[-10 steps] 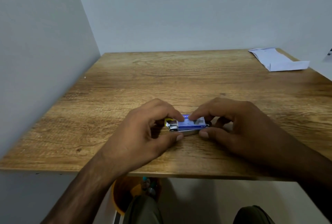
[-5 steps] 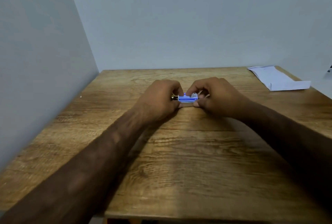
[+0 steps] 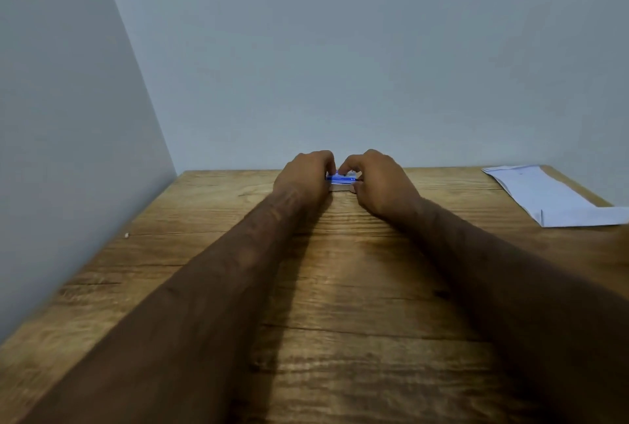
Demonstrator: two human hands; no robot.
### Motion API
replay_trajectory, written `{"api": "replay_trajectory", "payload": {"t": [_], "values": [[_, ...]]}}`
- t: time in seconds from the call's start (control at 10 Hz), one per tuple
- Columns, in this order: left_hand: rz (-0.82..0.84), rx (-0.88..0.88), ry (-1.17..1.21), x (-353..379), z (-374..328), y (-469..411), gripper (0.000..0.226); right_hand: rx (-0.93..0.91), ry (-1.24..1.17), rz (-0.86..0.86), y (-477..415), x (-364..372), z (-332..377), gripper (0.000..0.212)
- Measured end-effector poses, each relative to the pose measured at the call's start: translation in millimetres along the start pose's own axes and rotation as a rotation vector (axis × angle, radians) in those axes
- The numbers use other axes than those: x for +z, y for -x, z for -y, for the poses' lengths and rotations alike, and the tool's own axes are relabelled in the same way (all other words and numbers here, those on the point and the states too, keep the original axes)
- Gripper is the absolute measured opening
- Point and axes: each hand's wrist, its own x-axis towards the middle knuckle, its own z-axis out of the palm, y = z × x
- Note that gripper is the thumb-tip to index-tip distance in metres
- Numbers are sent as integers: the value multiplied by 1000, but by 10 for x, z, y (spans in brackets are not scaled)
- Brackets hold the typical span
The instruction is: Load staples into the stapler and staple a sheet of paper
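Note:
A small blue stapler (image 3: 340,180) with a silver base lies on the wooden table (image 3: 340,287), close to the back wall. My left hand (image 3: 303,178) grips its left end and my right hand (image 3: 377,182) grips its right end, fingertips on top and thumbs underneath. Only the middle of the stapler shows between the fingers. A folded white sheet of paper (image 3: 548,195) lies at the table's far right corner, apart from both hands. No loose staples are visible.
A grey wall runs along the left edge of the table and another stands right behind it. A tiny white speck (image 3: 126,235) lies near the left edge. Both forearms stretch across the table's middle.
Both hands have carried the stapler from near the front edge of the table to its back, by the wall. The view has tilted upward. The paper has stayed put.

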Motion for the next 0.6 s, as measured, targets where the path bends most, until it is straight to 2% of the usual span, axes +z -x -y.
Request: {"api": "replay_trajectory", "payload": {"t": [0.2,0.3,0.4,0.5,0.6], "values": [[-64,-23,-11,90,36,-79,22,-10,-19,-42,-33,126,-85,42],[-69,-29,22,106,93,-17,38,-17,-33,-48,29,104,-96,59],[-78,-65,144,63,161,127,64,56,-36,-65,155,30,-90,69],[-88,-102,191,27,249,280,73,90,-40,-15,316,-40,-89,70],[-90,-49,158,-25,256,469,76,42,9,15,481,-118,-51,68]]}}
